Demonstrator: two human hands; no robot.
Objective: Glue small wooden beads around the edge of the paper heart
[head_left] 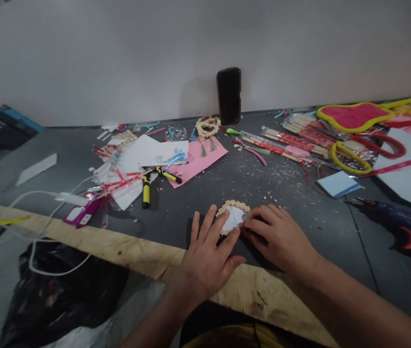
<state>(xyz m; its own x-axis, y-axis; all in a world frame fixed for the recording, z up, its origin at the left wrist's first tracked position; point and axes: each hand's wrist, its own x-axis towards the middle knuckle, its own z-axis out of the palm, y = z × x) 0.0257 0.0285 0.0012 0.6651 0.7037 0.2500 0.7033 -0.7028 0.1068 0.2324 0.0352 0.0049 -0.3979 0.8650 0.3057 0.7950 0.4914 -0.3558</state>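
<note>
Head view: left hand spread on the bumpy-rimmed disc, right hand at its edge, can't tell if pinching. I'd guess light, fragile; hold the edge.

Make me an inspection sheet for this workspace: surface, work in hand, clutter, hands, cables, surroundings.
Surface: dark tabletop, crumbs scattered, wooden front edge.
Work: white piece with tan bumpy border.
Clutter: pink paper, packaged sticks, yellow-black tool, upright phone.
Hands: left hand, fingers spread on the piece; right hand at its right edge, grip unclear.
Cables: white cable looping over the edge, left.
Surroundings: grey wall behind; black bag below, left.
</note>
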